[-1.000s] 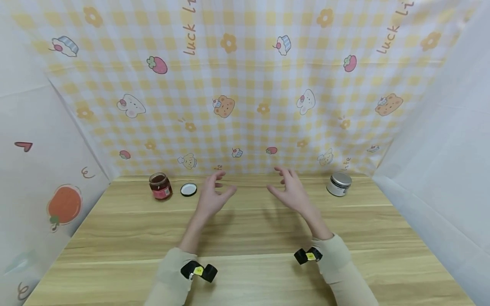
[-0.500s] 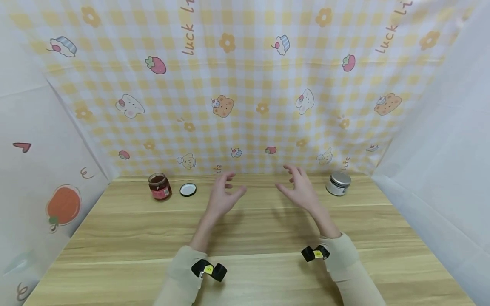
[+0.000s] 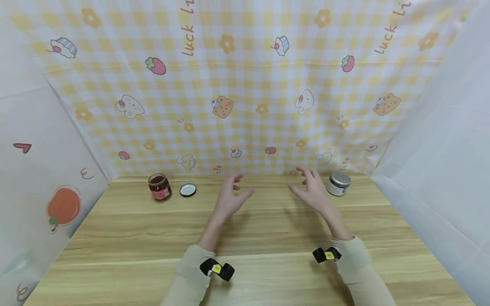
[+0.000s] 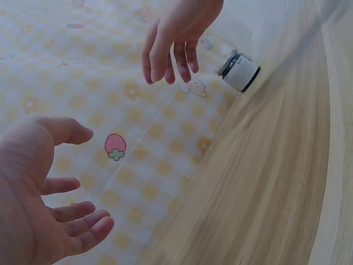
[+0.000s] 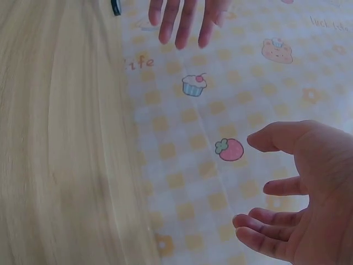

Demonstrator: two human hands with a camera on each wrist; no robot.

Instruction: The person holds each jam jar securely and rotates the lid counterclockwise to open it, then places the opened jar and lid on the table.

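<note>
My left hand (image 3: 231, 199) hovers over the middle of the wooden table, thumb apart from loosely bent fingers, with nothing in its grasp. To its left lies a round lid (image 3: 188, 190), white inside up, beside an uncapped glass jar (image 3: 160, 187) with dark red contents and a pink label. My right hand (image 3: 313, 191) is held above the table in a similar relaxed curve and holds nothing. Just right of it stands a jar with a silver lid (image 3: 338, 184), apart from the fingers. That lidded jar (image 4: 241, 72) also appears past the right hand in the left wrist view.
A yellow checked cloth (image 3: 245, 85) with cartoon prints hangs along the table's back edge. White sheets close off the left (image 3: 38, 127) and right (image 3: 440, 127) sides. The wooden tabletop (image 3: 126, 238) extends in front of the jars. Each sleeve carries a black wrist strap.
Both hands have drifted to the right above the table, so the right hand is nearer the silver-lidded jar and the left hand farther from the lid. The jars and lid have stayed put.
</note>
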